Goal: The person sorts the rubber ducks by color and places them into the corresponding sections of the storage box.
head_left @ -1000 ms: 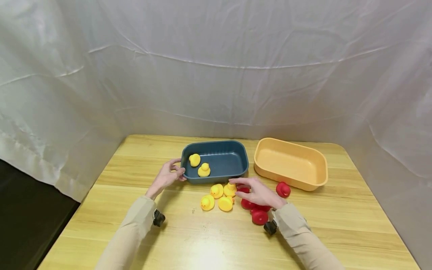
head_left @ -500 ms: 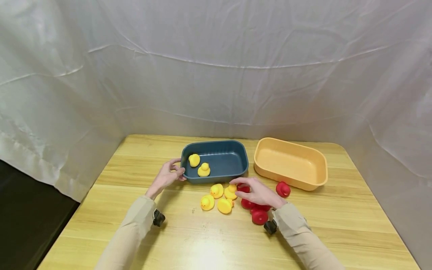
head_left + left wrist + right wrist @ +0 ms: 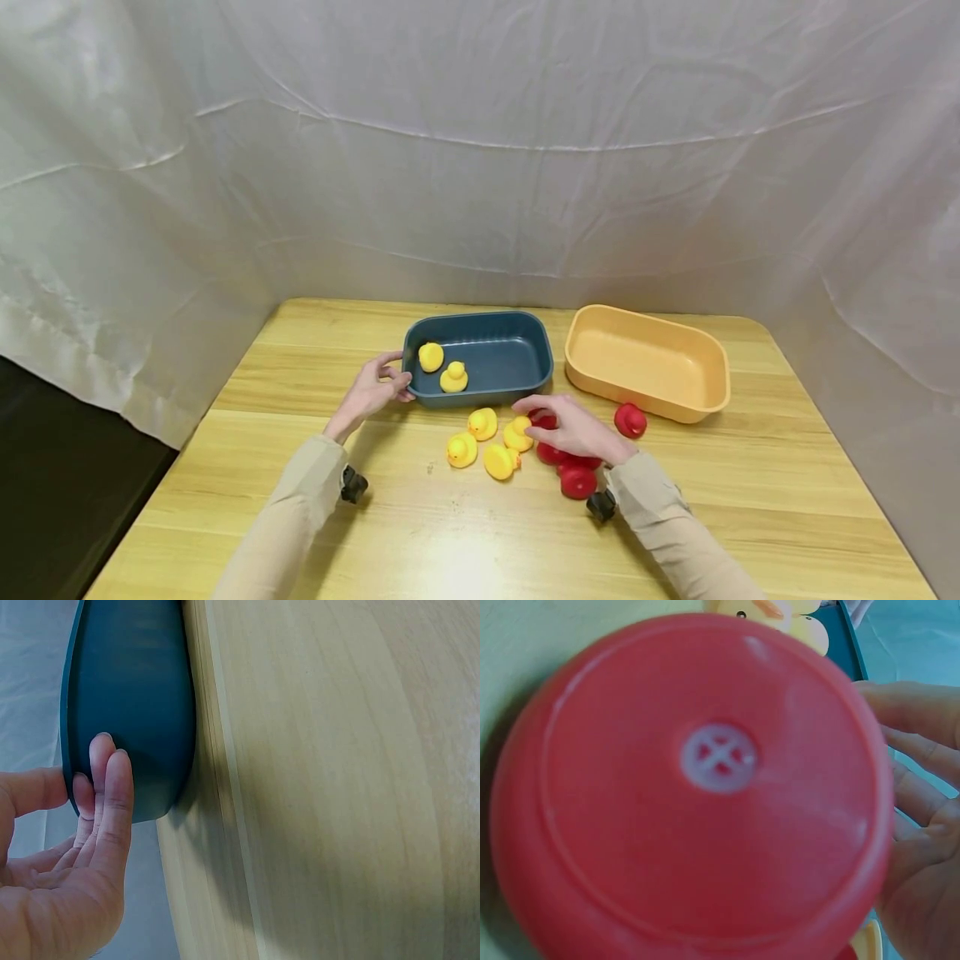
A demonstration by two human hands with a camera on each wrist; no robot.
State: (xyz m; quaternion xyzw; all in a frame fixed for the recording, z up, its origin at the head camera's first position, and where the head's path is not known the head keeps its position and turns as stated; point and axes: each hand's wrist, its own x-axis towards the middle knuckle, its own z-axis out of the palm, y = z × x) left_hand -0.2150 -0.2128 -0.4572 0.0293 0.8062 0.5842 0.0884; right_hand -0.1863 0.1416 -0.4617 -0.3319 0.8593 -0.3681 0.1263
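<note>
My left hand (image 3: 372,387) grips the left end of a dark blue plastic bin (image 3: 495,398); in the left wrist view its fingers (image 3: 116,799) lie against the outer wall, by the rim. Two yellow rubber ducks (image 3: 453,377) sit inside the bin. My right hand (image 3: 573,427) is at a yellow rubber duck (image 3: 516,437), index finger and thumb spread beside its head. Several more yellow ducks (image 3: 461,450) stand just left of it. Beneath the right hand are several red rubber ducks (image 3: 577,482), partly hidden. One red duck's round base (image 3: 705,847) blocks much of the right wrist view.
A yellow-orange bin (image 3: 648,362) stands at the back right beside the blue one. In front of it sits a single red duck (image 3: 630,421). All rest on a wooden table (image 3: 420,533), with a pale curtain (image 3: 480,167) behind.
The yellow duck at my right fingertips has slid slightly toward me and right. A neighbouring yellow duck has shifted toward me and turned. Both hands stay nearly in place.
</note>
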